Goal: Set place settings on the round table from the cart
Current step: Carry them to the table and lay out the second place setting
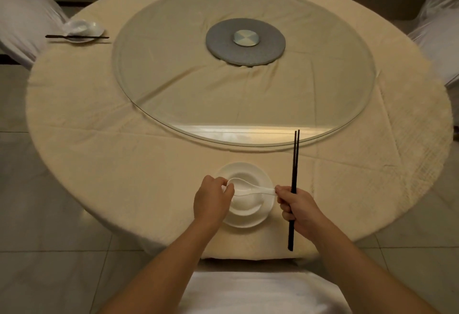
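Nearest us, the white-covered chair back [260,291] sits below both forearms. Our right hand [299,208] is curled closed around a pair of dark chopsticks [294,177], whose long axis runs nearly straight away from us, tips toward the glass turntable [173,85]; its thumb and forefinger also pinch the handle end of the white spoon [250,189]. Our left hand [213,199] has its fingers drawn together on the spoon's bowl end. The spoon lies crosswise, left to right, over the white bowl [244,204], which stands on a white plate [263,216] at the near edge of the table [124,164]. Farther off, at the table's left rim, we see a second setting [83,30] with chopsticks laid crosswise before it.
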